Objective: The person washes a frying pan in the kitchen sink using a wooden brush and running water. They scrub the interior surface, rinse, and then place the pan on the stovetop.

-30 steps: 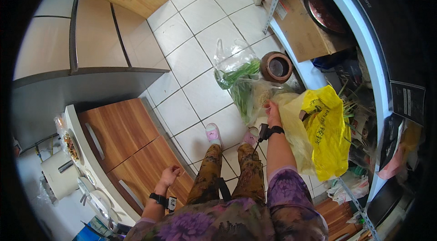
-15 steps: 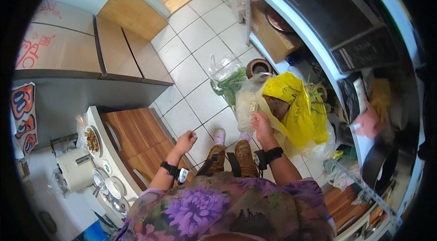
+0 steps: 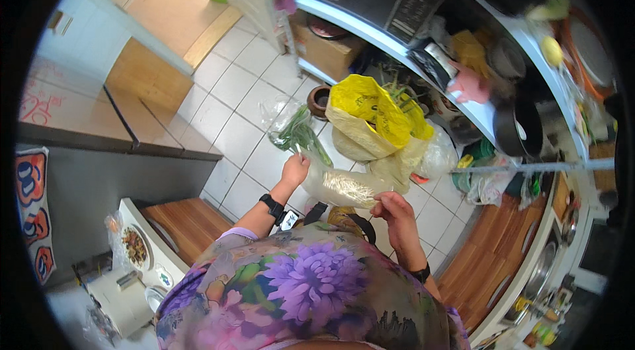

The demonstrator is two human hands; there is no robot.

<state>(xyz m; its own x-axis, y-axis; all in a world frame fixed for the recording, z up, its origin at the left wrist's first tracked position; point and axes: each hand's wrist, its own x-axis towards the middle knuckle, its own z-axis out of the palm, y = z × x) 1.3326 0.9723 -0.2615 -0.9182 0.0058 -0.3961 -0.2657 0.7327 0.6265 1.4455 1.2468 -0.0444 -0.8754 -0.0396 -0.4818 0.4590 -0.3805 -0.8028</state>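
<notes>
A clear plastic bag of thin pale strands (image 3: 345, 186) is stretched between my two hands, in front of my waist. My left hand (image 3: 296, 169) pinches the loose plastic at its left end, fingers closed. At the right end, the thumb and fingertips of my right hand (image 3: 397, 213) close on the bag's edge. The strands could be noodles or thin mushrooms; I cannot tell which. Just beyond, a yellow plastic bag (image 3: 370, 109) stands on the floor with its mouth open. Long green stalks (image 3: 299, 133) in clear plastic lie to its left.
A brown pot (image 3: 319, 100) stands behind the stalks on the tiled floor (image 3: 246, 109). Shelving (image 3: 370, 26) with a black pan (image 3: 518, 126) runs along the right. Wooden cabinets (image 3: 192, 221) flank me, with a plate of food (image 3: 135, 246) on the left counter.
My right hand has come back from the yellow bag with the clear bag of strands. My left hand has moved up and now grips its other end. The view has swung right.
</notes>
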